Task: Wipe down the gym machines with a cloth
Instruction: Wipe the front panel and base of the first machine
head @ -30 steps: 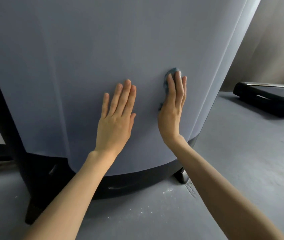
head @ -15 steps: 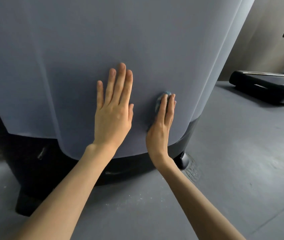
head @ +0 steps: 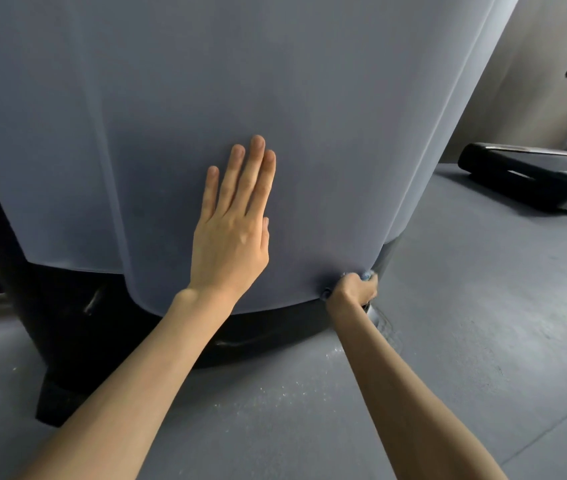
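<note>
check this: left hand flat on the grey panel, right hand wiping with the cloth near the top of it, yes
Not the top. The head view shows the right hand gripping the cloth at the bottom edge of the grey panel, just above the black base. The left hand does lie flat on it.

The gym machine (head: 275,81) has a broad, smooth, grey curved shell standing upright on a black base (head: 268,330). The blue cloth (head: 367,274) is bunched small against the shell's lower right edge, mostly hidden inside the right hand (head: 353,289) gripping it.
</note>
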Available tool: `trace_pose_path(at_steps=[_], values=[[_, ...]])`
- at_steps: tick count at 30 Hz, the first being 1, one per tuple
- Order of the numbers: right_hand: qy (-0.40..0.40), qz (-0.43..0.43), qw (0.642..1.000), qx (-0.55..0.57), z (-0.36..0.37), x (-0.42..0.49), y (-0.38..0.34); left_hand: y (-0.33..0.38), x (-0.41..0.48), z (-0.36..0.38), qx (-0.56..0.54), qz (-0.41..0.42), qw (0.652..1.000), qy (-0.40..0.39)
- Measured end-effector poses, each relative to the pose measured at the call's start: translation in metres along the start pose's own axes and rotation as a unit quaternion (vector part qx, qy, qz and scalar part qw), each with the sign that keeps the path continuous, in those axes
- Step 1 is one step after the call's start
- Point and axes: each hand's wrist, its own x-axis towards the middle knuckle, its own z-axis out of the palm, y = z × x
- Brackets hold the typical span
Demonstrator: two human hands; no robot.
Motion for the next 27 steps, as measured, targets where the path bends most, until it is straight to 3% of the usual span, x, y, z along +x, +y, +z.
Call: trace_pose_path(at_steps=[2, 4, 6, 8, 11, 14, 16, 17, 19, 20, 24, 25, 26, 27], values=[[-0.018, -0.126, 0.992, -0.002, 0.007, -0.016, -0.029, 0.002, 0.0, -0.001, -0.01, -0.009, 1.0, 0.001], [-0.041, -0.276, 0.96, -0.032, 0.013, -0.037, -0.046, 0.005, 0.001, -0.001, -0.019, -0.015, 1.0, 0.002], [-0.065, -0.362, 0.928, -0.065, 0.011, -0.055, -0.039, 0.005, 0.001, -0.001, -0.02, -0.014, 1.0, -0.003], [-0.092, -0.36, 0.923, -0.099, -0.001, -0.06, -0.014, 0.004, 0.001, -0.003, -0.024, -0.016, 1.0, -0.009], [-0.116, -0.255, 0.949, -0.142, -0.024, -0.061, 0.008, 0.004, 0.001, -0.007, -0.051, -0.019, 0.998, -0.005], [-0.178, -0.321, 0.918, -0.148, -0.037, -0.077, -0.01, 0.005, -0.004, -0.011, -0.076, -0.044, 0.996, 0.003], [-0.268, -0.447, 0.846, -0.109, -0.037, -0.088, -0.044, 0.004, -0.014, -0.014, -0.083, -0.091, 0.992, 0.003], [-0.31, -0.519, 0.791, -0.093, -0.032, -0.089, -0.064, 0.002, -0.018, -0.014, -0.078, -0.105, 0.991, 0.001], [-0.342, -0.647, 0.674, -0.098, -0.015, -0.076, -0.099, -0.006, -0.026, -0.014, -0.062, -0.11, 0.992, -0.004], [-0.336, -0.686, 0.636, -0.114, -0.005, -0.068, -0.114, -0.01, -0.028, -0.015, -0.06, -0.11, 0.992, -0.005], [-0.285, -0.769, 0.548, -0.163, 0.004, -0.043, -0.113, -0.021, -0.032, -0.018, -0.069, -0.125, 0.99, -0.004], [-0.288, -0.786, 0.513, -0.192, -0.003, -0.038, -0.096, -0.023, -0.033, -0.018, -0.068, -0.124, 0.99, -0.004], [-0.312, -0.8, 0.457, -0.232, -0.012, -0.033, -0.076, -0.025, -0.035, -0.018, -0.066, -0.121, 0.991, -0.003], [-0.351, -0.816, 0.373, -0.267, -0.021, -0.023, -0.054, -0.028, -0.037, -0.019, -0.063, -0.117, 0.991, -0.003]])
